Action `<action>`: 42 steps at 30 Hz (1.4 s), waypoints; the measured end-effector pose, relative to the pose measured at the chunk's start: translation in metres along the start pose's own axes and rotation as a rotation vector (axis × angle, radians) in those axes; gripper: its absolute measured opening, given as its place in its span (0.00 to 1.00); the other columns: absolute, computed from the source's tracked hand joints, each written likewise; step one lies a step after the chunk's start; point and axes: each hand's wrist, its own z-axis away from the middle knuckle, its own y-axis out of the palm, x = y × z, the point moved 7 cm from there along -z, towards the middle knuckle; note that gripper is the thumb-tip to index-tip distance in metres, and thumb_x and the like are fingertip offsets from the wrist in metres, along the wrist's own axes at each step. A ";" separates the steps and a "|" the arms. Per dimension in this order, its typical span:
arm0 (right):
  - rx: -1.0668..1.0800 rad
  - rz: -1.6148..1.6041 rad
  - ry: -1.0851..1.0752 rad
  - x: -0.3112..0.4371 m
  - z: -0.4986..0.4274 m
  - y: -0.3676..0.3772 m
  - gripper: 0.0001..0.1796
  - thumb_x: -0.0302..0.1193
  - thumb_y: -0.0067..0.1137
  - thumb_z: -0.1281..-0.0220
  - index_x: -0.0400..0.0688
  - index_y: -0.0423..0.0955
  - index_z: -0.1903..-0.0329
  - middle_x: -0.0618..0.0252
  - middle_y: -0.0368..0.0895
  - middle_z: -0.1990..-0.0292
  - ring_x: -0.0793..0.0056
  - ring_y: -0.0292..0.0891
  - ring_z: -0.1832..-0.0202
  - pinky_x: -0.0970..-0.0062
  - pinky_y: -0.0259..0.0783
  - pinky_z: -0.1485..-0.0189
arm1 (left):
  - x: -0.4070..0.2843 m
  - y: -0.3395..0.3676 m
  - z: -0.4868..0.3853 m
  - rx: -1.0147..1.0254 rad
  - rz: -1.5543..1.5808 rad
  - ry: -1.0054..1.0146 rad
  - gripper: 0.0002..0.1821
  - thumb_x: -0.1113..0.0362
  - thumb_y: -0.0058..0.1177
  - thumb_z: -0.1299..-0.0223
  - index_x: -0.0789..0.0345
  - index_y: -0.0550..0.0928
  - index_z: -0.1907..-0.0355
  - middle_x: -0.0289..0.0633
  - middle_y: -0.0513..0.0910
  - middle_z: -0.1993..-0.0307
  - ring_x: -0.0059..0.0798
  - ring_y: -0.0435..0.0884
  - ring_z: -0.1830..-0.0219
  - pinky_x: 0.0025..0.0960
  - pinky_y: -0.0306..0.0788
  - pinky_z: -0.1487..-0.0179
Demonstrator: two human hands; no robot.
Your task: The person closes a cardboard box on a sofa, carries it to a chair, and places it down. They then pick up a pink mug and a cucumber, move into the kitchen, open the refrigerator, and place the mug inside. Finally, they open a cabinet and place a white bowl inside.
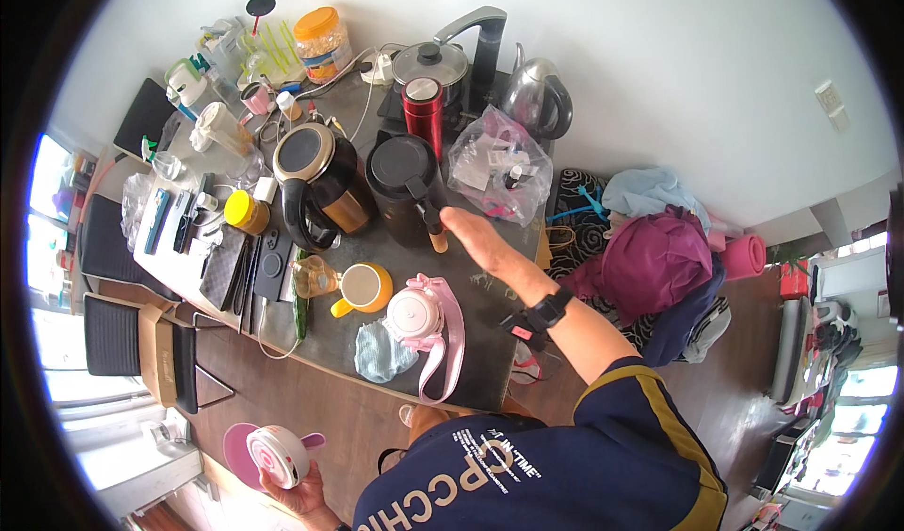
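At the lower left, my left hand (304, 496) grips a round white container (279, 455) with a pink and white patterned end. A pink bowl-like vessel (240, 453) with a short handle shows behind it; whether my fingers hold it too is unclear. My right hand (477, 238) is beside the wood-tipped handle of a black lidded jug (402, 185); its fingers are largely hidden, so contact is uncertain. Near the table's front edge stand a pink strapped bottle (415, 313), a yellow mug (364, 287) and a small glass cup (316, 277), with a bluish cloth (383, 351) beside the bottle.
A black and gold kettle (325, 178), red flask (424, 111) and plastic bag (498, 167) crowd the table. Behind them are a glass-lidded pot (429, 65) and steel kettle (533, 93). Chairs (113, 333) line the left; clothes (657, 263) are piled right.
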 end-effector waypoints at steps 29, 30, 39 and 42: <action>0.200 1.124 -0.204 -0.050 0.166 0.257 0.25 0.27 0.61 0.52 0.49 0.73 0.46 0.60 0.70 0.39 0.57 0.62 0.34 0.60 0.62 0.34 | -0.094 -0.151 0.094 -0.205 0.159 0.113 0.35 0.48 0.59 0.46 0.61 0.70 0.37 0.49 0.77 0.43 0.50 0.79 0.46 0.60 0.82 0.60; 0.175 1.077 -0.233 -0.049 0.173 0.254 0.23 0.24 0.59 0.52 0.48 0.74 0.49 0.60 0.72 0.41 0.57 0.64 0.35 0.63 0.64 0.35 | -0.103 -0.165 0.102 -0.230 0.170 0.123 0.35 0.48 0.59 0.47 0.61 0.70 0.37 0.48 0.77 0.44 0.50 0.79 0.46 0.60 0.82 0.60; -0.272 1.138 -0.076 -0.055 0.173 0.273 0.26 0.17 0.49 0.48 0.47 0.74 0.45 0.52 0.66 0.37 0.52 0.65 0.37 0.64 0.62 0.33 | -0.177 -0.261 0.151 -0.389 0.171 0.231 0.36 0.46 0.62 0.52 0.58 0.73 0.39 0.44 0.80 0.48 0.44 0.83 0.52 0.55 0.83 0.66; -0.138 1.080 -0.201 -0.068 0.136 0.333 0.19 0.21 0.51 0.45 0.49 0.76 0.50 0.57 0.73 0.42 0.55 0.68 0.39 0.64 0.66 0.37 | -0.192 -0.278 0.149 -0.423 0.194 0.263 0.36 0.45 0.62 0.52 0.58 0.73 0.40 0.43 0.81 0.49 0.43 0.83 0.53 0.54 0.83 0.66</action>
